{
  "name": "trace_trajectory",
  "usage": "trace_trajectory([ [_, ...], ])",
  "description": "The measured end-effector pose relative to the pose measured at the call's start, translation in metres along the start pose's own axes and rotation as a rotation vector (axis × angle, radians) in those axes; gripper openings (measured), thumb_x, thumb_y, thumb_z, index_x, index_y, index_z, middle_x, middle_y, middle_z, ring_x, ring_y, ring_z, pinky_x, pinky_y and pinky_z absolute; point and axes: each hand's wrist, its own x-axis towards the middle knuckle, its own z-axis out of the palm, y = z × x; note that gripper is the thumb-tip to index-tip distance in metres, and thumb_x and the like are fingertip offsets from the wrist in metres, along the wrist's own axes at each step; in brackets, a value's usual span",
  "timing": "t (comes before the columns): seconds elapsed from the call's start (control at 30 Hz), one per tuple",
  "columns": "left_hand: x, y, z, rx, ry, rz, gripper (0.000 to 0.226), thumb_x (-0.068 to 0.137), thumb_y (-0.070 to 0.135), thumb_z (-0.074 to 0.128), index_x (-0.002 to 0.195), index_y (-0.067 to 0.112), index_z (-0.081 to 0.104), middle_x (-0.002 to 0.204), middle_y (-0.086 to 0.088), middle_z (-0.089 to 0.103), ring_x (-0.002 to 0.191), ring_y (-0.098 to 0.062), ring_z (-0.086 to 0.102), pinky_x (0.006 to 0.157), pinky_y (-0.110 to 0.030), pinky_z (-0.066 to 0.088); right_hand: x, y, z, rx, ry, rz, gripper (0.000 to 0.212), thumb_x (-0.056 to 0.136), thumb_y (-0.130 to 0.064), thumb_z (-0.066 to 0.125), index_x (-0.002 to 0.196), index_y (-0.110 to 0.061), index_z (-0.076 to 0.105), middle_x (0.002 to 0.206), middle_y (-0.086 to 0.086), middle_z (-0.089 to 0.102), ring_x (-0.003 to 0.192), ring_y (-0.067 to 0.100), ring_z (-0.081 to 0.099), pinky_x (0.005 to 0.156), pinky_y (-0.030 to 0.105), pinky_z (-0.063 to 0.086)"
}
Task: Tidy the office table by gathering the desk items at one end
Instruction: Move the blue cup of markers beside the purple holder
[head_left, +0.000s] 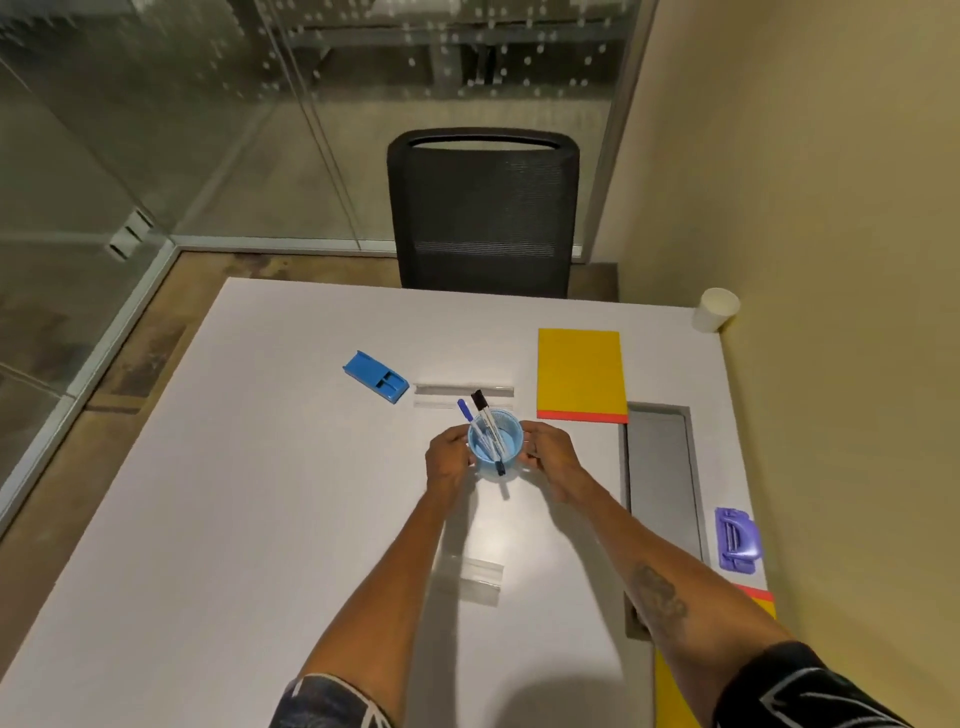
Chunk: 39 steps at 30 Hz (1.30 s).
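Head view: white table (260, 519) facing glass partition (156, 130).

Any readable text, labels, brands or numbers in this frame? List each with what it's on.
None readable.
Markers in the blue pen cup: barrel print, too small and blurred to read.
Yellow notepad, blue stapler, purple hole punch, white paper cup: no text visible.
Sleeve: white pattern, no readable letters.

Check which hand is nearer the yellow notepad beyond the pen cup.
Right. The right hand grips the blue pen cup on its right side, just below-left of the yellow notepad. The left hand holds the cup's opposite side, farther from the notepad.
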Motion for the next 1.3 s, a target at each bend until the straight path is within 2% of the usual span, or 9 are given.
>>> trace_trajectory([
  [0.3, -0.018, 0.009, 0.086, 0.124, -0.156, 0.079, 0.030, 0.094, 0.000, 0.055, 0.121, -0.002, 0.069, 0.122, -0.022, 0.069, 0.117, -0.039, 0.063, 0.105, -0.050, 0.050, -0.010, -0.006, -0.092, 0.031, 0.108, -0.093, 0.048, 0.079, 0.013, 0.051, 0.118, -0.006, 0.071, 0.099, 0.007, 0.066, 0.068, 0.010, 0.054, 0.048, 0.015, 0.044],
  [0.43, -0.030, 0.011, 0.123, 0.181, -0.225, 0.100, 0.028, 0.096, 0.008, 0.058, 0.120, 0.001, 0.070, 0.120, -0.020, 0.070, 0.114, -0.037, 0.065, 0.102, -0.049, 0.052, -0.010, -0.003, -0.128, 0.087, 0.182, -0.115, 0.036, 0.087, 0.009, 0.053, 0.118, 0.001, 0.070, 0.088, 0.008, 0.066, 0.068, 0.013, 0.056, 0.056, 0.021, 0.049],
  [0.5, -0.035, 0.010, 0.141, 0.207, -0.244, 0.115, 0.028, 0.096, 0.011, 0.058, 0.121, 0.002, 0.070, 0.121, -0.019, 0.070, 0.112, -0.036, 0.066, 0.101, -0.048, 0.053, -0.010, 0.000, -0.144, 0.115, 0.203, -0.151, 0.031, 0.091, 0.007, 0.055, 0.118, 0.002, 0.069, 0.099, 0.013, 0.069, 0.084, 0.022, 0.063, 0.080, 0.037, 0.059],
  [0.57, -0.040, 0.010, 0.158, 0.239, -0.265, 0.131, 0.029, 0.097, 0.012, 0.058, 0.122, 0.003, 0.069, 0.121, -0.018, 0.070, 0.111, -0.035, 0.066, 0.101, -0.048, 0.053, -0.011, 0.004, -0.161, 0.150, 0.235, -0.160, 0.027, 0.091, 0.006, 0.056, 0.113, 0.000, 0.070, 0.107, 0.016, 0.068, 0.095, 0.027, 0.063, 0.093, 0.046, 0.056],
  [0.73, -0.051, 0.008, 0.194, 0.283, -0.319, 0.182, 0.032, 0.097, 0.006, 0.058, 0.127, 0.002, 0.066, 0.128, -0.017, 0.067, 0.115, -0.033, 0.065, 0.102, -0.048, 0.053, -0.011, 0.014, -0.201, 0.244, 0.393, -0.154, 0.029, 0.092, 0.004, 0.056, 0.117, 0.001, 0.069, 0.119, 0.020, 0.068, 0.110, 0.034, 0.066, 0.096, 0.044, 0.056],
  [0.83, -0.056, 0.005, 0.212, 0.294, -0.355, 0.217, 0.034, 0.095, 0.000, 0.058, 0.128, 0.001, 0.065, 0.131, -0.017, 0.065, 0.120, -0.033, 0.062, 0.104, -0.048, 0.051, -0.013, 0.019, -0.221, 0.258, 0.440, -0.161, 0.031, 0.091, 0.005, 0.056, 0.120, 0.001, 0.068, 0.121, 0.020, 0.067, 0.106, 0.030, 0.066, 0.094, 0.042, 0.057],
  [0.97, -0.061, 0.003, 0.232, 0.308, -0.391, 0.244, 0.036, 0.093, -0.005, 0.057, 0.126, 0.002, 0.066, 0.129, -0.015, 0.066, 0.119, -0.032, 0.062, 0.102, -0.044, 0.053, -0.016, 0.022, -0.242, 0.271, 0.477, -0.195, 0.032, 0.092, 0.006, 0.056, 0.122, 0.005, 0.065, 0.116, 0.019, 0.068, 0.095, 0.025, 0.062, 0.073, 0.029, 0.056],
  [1.1, -0.064, 0.002, 0.253, 0.335, -0.424, 0.259, 0.040, 0.088, -0.007, 0.060, 0.127, 0.002, 0.067, 0.126, -0.015, 0.068, 0.117, -0.031, 0.063, 0.103, -0.045, 0.053, -0.016, 0.024, -0.260, 0.309, 0.528, -0.154, 0.034, 0.093, 0.004, 0.054, 0.124, -0.001, 0.066, 0.123, 0.016, 0.068, 0.114, 0.031, 0.065, 0.100, 0.043, 0.054],
  [1.3, -0.071, 0.001, 0.284, 0.301, -0.466, 0.217, 0.036, 0.090, -0.006, 0.060, 0.125, 0.000, 0.067, 0.123, -0.017, 0.069, 0.110, -0.030, 0.067, 0.096, -0.042, 0.057, -0.015, 0.031, -0.286, 0.363, 0.559, -0.141, 0.031, 0.095, -0.005, 0.053, 0.123, -0.003, 0.066, 0.127, 0.018, 0.066, 0.120, 0.034, 0.062, 0.106, 0.046, 0.050],
])
